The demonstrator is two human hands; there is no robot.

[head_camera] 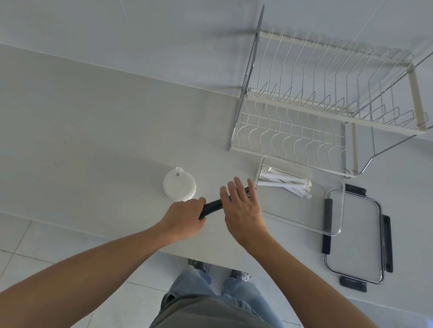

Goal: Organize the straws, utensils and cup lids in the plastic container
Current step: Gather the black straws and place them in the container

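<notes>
Bare forearms with no sleeves, a grey shirt (215, 323), light blue jeans (243, 289) and patterned grey shoes (240, 275).

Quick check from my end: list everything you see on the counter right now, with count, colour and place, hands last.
Plastic container: one, clear, right of centre on the counter.
Wrapped straws: a bundle, white, inside the container at its far end.
Cup lids: a stack, white, left of the hands; count unclear.
Utensils: a black bundle, between the two hands; count unclear.
Container lid: one, clear with black clips, partly under the container's right side.
Dish rack: one, cream and chrome wire, far right by the wall.
Counter: one, pale grey.
Left hand: grips the utensils' near end.
Right hand: fingers straight, over their far end.
</notes>
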